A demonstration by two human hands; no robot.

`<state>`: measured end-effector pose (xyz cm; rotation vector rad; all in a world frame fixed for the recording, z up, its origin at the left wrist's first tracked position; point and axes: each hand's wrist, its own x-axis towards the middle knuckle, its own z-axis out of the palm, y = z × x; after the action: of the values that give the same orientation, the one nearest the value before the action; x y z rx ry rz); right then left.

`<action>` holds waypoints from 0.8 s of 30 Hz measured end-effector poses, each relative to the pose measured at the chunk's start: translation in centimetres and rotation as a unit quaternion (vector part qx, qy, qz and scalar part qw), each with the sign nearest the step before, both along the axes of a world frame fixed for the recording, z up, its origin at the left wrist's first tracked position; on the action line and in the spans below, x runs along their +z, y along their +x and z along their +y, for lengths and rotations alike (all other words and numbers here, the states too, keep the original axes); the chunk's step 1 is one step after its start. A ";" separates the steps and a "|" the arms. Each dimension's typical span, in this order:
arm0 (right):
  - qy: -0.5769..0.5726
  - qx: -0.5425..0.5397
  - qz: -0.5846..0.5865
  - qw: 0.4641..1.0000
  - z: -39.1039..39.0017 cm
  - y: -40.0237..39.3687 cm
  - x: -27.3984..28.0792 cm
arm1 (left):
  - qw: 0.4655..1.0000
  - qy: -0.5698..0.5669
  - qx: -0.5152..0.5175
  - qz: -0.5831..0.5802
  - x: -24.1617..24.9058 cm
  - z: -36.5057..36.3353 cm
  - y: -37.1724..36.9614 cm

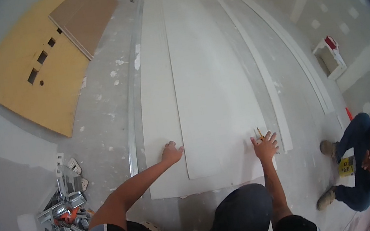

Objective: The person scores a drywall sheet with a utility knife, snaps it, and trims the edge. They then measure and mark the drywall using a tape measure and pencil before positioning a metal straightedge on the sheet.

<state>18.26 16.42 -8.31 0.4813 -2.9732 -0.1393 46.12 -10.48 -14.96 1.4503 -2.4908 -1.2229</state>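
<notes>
A narrower white board (216,87), which looks like drywall, lies on top of a wider white board (157,105) on the floor. My left hand (171,153) rests on the lower board just left of the top board's long edge, its fingers loosely bent and apart, holding nothing visible. Over at the top board's right edge is my right hand (265,147), with fingers spread. A yellowish pencil (259,132) sticks up between its thumb and forefinger. Whether the fingertips press on the board is hard to see.
Metal brackets (70,228) lie heaped at left. A metal track (132,109) and long white strips (262,70) flank the boards. Yellow panel (13,88) and brown board (89,17) lean at upper left. A person (362,151) sits at right by a yellow box (346,167).
</notes>
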 end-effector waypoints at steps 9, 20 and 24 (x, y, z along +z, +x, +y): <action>-0.210 0.196 -0.352 0.891 -11.7 6.7 -8.6 | 0.956 0.268 0.105 -0.050 0.6 -1.1 -4.7; -0.252 0.117 -0.297 0.914 -9.4 10.1 -9.8 | 0.992 0.030 -0.053 -0.110 -0.1 5.2 -4.3; -0.241 0.168 -0.301 0.907 -6.4 11.5 -8.9 | 0.988 0.074 -0.090 -0.105 0.3 7.2 -2.7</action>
<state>29.77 10.03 -17.17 1.1086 -3.2232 0.9149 43.47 -3.25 -14.61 1.4849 -2.7778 -1.3776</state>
